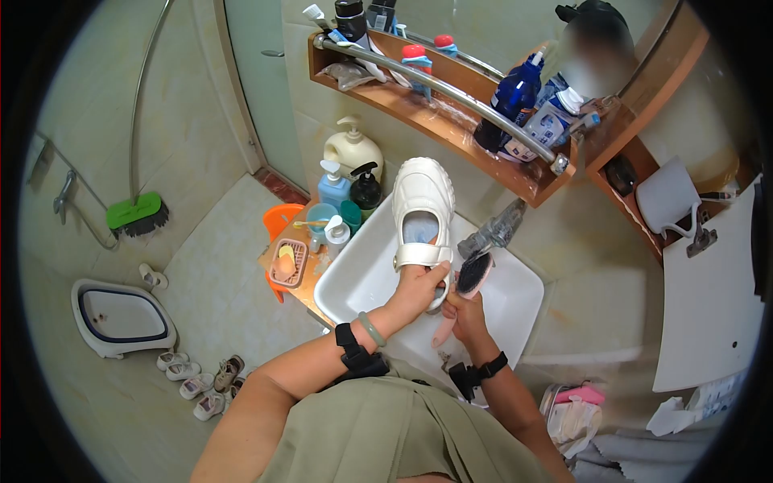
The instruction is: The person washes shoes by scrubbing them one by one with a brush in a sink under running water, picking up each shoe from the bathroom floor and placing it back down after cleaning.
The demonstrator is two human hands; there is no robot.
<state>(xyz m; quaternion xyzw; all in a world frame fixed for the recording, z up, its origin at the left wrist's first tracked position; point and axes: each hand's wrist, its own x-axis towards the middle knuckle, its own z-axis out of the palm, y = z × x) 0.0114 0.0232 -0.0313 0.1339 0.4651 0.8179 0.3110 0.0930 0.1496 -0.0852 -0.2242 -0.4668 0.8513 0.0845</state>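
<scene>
A white shoe (pixel 424 189) with a strap is held up over the white sink (pixel 519 298), its toe pointing away from me. My left hand (pixel 420 290) grips it at the heel end, fingers closed around the back. In my right hand (pixel 467 315) is a pink brush (pixel 475 274) with dark bristles, the fingers wrapped round its handle close beside the shoe's heel. Just beyond the brush, the faucet (pixel 493 229) wrapped in grey plastic reaches over the basin.
Pump bottles (pixel 334 185) and a soap dish (pixel 287 262) crowd a small wooden stand left of the sink. A wooden shelf (pixel 451 121) of toiletries hangs above. Several shoes (pixel 211 405) and a folding basin (pixel 121 318) are on the floor; a green broom (pixel 137 215) leans on the wall.
</scene>
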